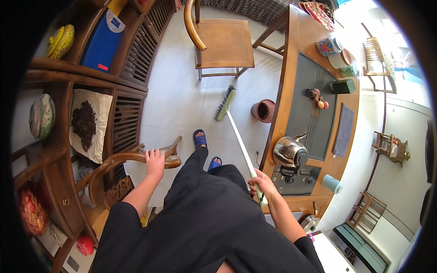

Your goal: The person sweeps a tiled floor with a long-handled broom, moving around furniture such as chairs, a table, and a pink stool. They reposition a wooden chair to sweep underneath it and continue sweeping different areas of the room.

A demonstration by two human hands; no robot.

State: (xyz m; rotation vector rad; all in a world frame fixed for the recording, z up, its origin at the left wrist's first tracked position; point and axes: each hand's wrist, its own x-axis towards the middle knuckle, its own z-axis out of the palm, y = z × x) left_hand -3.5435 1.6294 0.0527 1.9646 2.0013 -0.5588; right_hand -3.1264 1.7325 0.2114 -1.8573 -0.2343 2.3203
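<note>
My right hand (pixel 263 184) is wrapped round the green grip of a long-handled floor brush (pixel 240 142). Its white pole slants away from me to a green head with dark bristles, which is at the tiled floor in front of my feet. My left hand (pixel 155 163) lies over the curved armrest of a wooden armchair (pixel 124 157) on my left, fingers spread and thumb partly hidden. A second wooden chair (pixel 225 43) stands ahead, beyond the brush head. Near the brush, a reddish bin (pixel 263 111) stands beside the table.
The wooden tea table (pixel 276 102) on my right bears a glass kettle (pixel 290 151), jars and a grey towel (pixel 343 130). Along the left, a wooden cabinet (pixel 59 182) holds a blue box (pixel 103 41) and dark leaves on brown paper (pixel 104 111). My blue slippers (pixel 199 138) are on the floor.
</note>
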